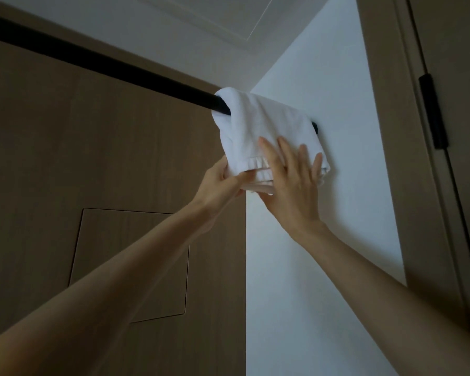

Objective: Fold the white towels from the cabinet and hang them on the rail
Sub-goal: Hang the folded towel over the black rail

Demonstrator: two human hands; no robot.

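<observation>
Hanging doubled over the rail [92, 59], the white towel [258, 123] sits at the bar's far right end, just beside the dark mount [315, 126] where the bar meets the white wall [323, 267]. It is folded into several layers; the stacked hems show along its lower edge, and a bunched fold rides on top of the bar at the towel's left side.

The left hand [223, 183] grips the towel's lower left corner, with the thumb laid along the front of the hem and the fingers wrapped round the edge and mostly hidden behind the cloth. The right hand [293, 185] lies flat on the front of the towel's lower right part, fingers straight and spread and pointing up, with the palm covering the bottom edge. Both bare forearms reach up from the lower corners of the view.

The rail is black and runs diagonally from the upper left down to the wall. Behind it stands a wood-toned panel [65, 158] with a square hatch outline [130, 261] cut into it. To the right of the white wall is a brown door frame [385, 131] carrying a black hinge [432, 112]. A pale ceiling [201, 23] shows above
</observation>
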